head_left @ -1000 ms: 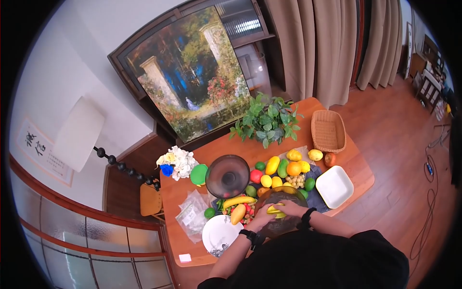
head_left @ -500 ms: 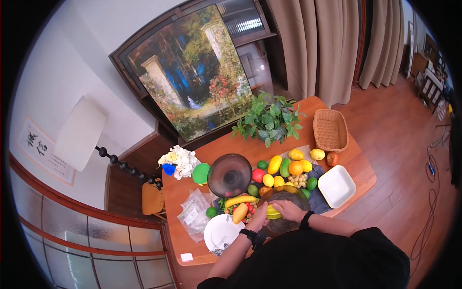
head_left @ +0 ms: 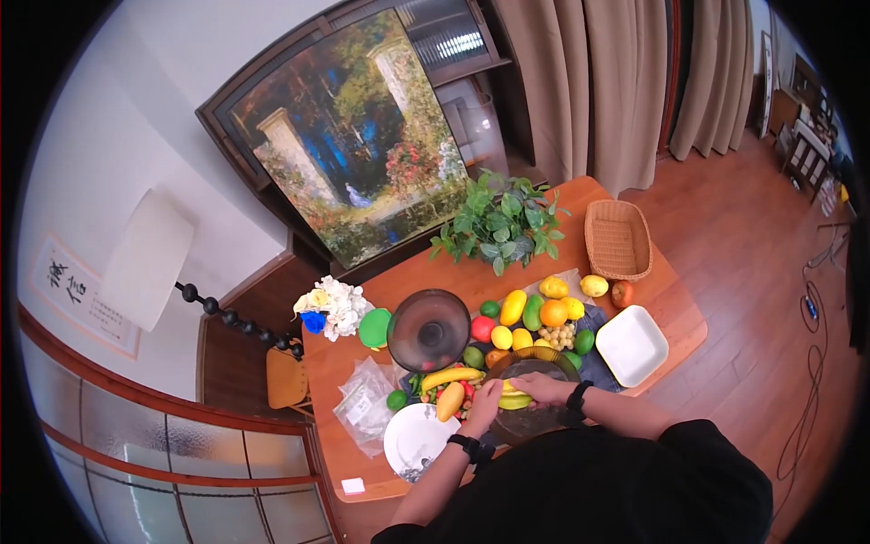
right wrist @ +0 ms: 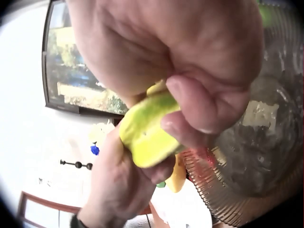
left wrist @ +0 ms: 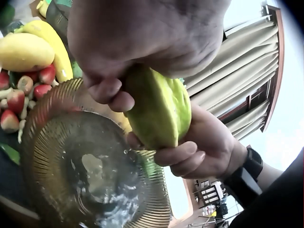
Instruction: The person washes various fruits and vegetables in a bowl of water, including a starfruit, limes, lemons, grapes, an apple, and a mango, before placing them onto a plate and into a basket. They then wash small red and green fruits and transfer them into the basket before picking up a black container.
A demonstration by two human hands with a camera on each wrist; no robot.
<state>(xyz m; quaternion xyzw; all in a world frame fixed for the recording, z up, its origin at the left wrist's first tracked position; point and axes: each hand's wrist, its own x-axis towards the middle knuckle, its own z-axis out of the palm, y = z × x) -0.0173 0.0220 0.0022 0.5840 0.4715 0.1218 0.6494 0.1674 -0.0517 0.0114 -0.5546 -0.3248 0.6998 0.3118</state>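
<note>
Both hands grip a yellow-green star fruit over a ribbed amber glass bowl, which shows water in the left wrist view. My left hand curls round one end. The fingers of my right hand wrap the opposite end, with its thumb side hidden in the right wrist view. Left of the bowl lie a mango, a banana and several strawberries.
A white plate stands at the left front, beside a clear plastic bag. Behind the bowl are lemons, an orange and grapes. A white tray and a wicker basket stand to the right.
The right hand has shifted from lying across the fruit to gripping its right end. The fingers have turned and the star fruit shows more between the hands. The bowl stays in place.
</note>
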